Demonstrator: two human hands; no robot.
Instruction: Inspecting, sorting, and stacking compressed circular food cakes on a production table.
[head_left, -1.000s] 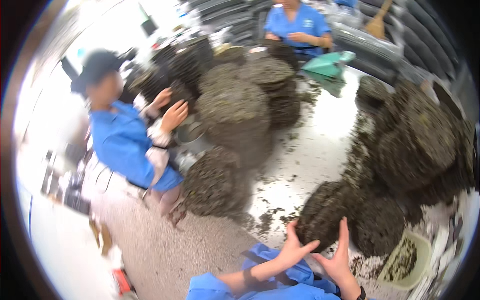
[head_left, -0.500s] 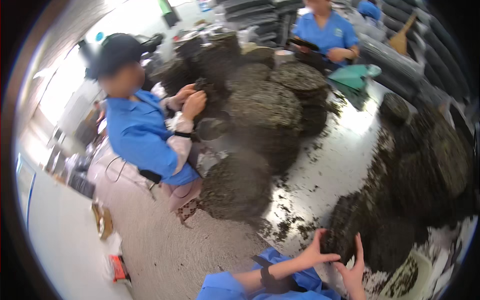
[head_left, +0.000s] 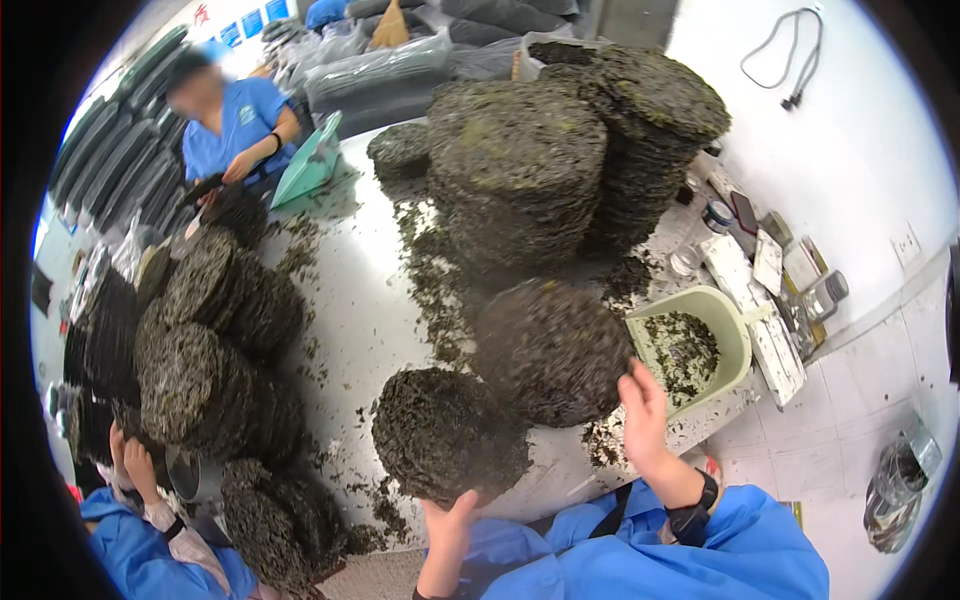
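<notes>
Resting on the pale worktable (head_left: 360, 300), two round dark cakes of dried leaves are being handled: the right hand (head_left: 645, 420) lies with fingers spread flat against the rim of the tilted cake (head_left: 555, 350), just left of the green scoop (head_left: 735, 335). The left hand (head_left: 450, 520) props the lower cake (head_left: 445, 430) from beneath; its fingers are hidden, so their hold cannot be told. Judging by this, lifting or separating is under way; a firmer two-handed hold seems needed. Beyond, tall stacks (head_left: 560, 160) blur together.
</notes>
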